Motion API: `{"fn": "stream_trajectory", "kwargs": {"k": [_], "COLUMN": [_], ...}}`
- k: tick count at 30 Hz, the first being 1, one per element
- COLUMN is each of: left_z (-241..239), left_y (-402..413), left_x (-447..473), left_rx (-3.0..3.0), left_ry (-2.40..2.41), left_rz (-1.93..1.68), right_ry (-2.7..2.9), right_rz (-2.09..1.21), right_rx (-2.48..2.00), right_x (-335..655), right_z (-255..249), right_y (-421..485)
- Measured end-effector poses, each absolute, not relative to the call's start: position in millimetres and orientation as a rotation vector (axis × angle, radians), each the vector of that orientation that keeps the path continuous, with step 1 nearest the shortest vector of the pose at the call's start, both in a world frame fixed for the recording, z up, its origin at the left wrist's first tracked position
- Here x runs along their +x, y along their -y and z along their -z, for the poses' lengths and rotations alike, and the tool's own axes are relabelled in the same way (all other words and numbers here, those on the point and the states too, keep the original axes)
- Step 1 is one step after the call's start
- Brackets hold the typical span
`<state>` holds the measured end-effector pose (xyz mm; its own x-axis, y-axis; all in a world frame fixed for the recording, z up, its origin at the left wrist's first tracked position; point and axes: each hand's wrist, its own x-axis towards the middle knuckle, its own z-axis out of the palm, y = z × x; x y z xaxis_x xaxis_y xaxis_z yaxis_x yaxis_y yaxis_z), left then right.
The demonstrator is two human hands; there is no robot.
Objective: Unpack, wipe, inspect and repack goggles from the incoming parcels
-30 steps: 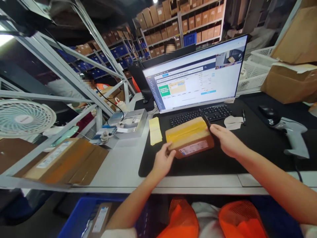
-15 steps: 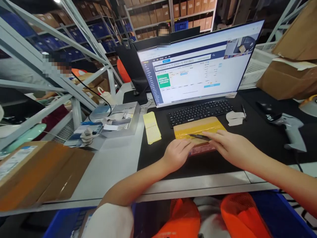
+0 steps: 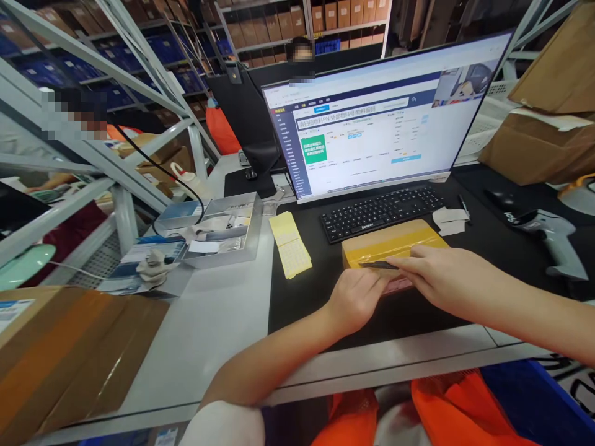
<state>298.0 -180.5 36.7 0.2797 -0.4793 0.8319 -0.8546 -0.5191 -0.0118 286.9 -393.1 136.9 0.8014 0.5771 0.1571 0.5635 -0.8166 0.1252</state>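
Observation:
A small cardboard box [image 3: 395, 238] with yellow tape across its top lies on the black mat, just in front of the keyboard. My left hand [image 3: 357, 297] is closed at the box's front side, fingers together against it and partly covering a reddish label [image 3: 397, 285]. From the right, my right hand [image 3: 441, 275] pinches a slim black tool [image 3: 379, 265], its tip pointing left over the taped top. I cannot make out whether it is a pen or a cutter. The fingertips of both hands almost meet.
A monitor [image 3: 367, 136] stands behind the keyboard [image 3: 383, 214]. Yellow label sheets [image 3: 290, 244] and a grey tray [image 3: 227, 235] lie left; a large carton [image 3: 88, 353] is nearer. At right are a scanner [image 3: 553, 241] and paper scraps [image 3: 450, 220]. Two people are beyond.
My left hand has moved right along the box's front, closer to my right hand. The box sits slightly further right relative to the keyboard. The camera view has shifted a little.

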Motion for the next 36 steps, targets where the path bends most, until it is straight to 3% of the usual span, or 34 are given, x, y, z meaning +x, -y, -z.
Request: {"fn": "stream_trajectory", "kwargs": {"k": [22, 36], "left_z": [-37.2, -37.2], "left_y": [181.8, 175.7], "left_x": [295.2, 297.9], "left_rx": [2.195, 2.23], "left_ry": [1.166, 1.206], "left_rz": [-1.179, -1.17], "right_ry": [-0.688, -0.406], "right_rz": [-0.284, -0.527], "right_rx": [2.864, 2.76], "right_x": [269.6, 251.0], "right_z": [-135.0, -110.2], "right_y": [397.3, 447.3]}}
